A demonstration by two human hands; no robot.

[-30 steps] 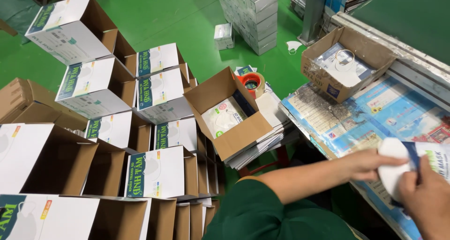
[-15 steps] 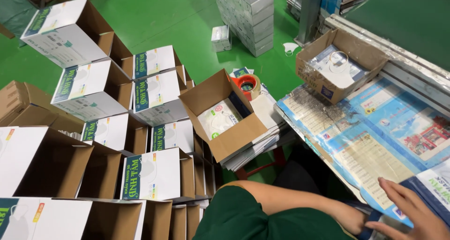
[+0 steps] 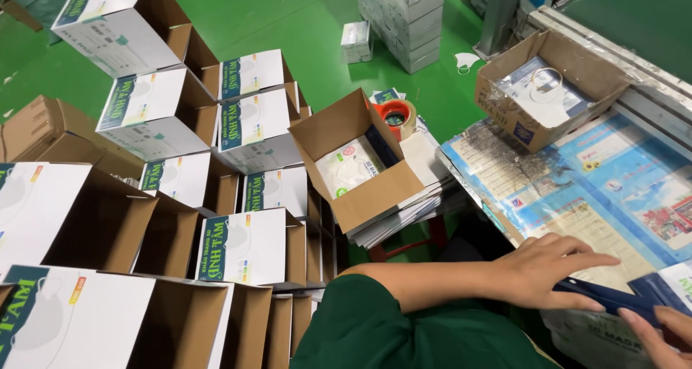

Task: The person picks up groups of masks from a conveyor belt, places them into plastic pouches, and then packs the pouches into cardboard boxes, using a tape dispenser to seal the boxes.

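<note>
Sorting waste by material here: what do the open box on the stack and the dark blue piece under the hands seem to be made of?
The open box looks like plain brown cardboard, matte, with raw folded flaps. The dark blue piece under the left hand and right hand seems to be thin card or plastic; its flat, straight edges fit either, so I cannot tell which.

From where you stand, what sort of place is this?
Probably a packing area in a factory or warehouse. Many open cardboard cartons are stacked on a green floor, a roll of packing tape sits by an open box, and the person's left hand presses flat dark blue packaging.
</note>
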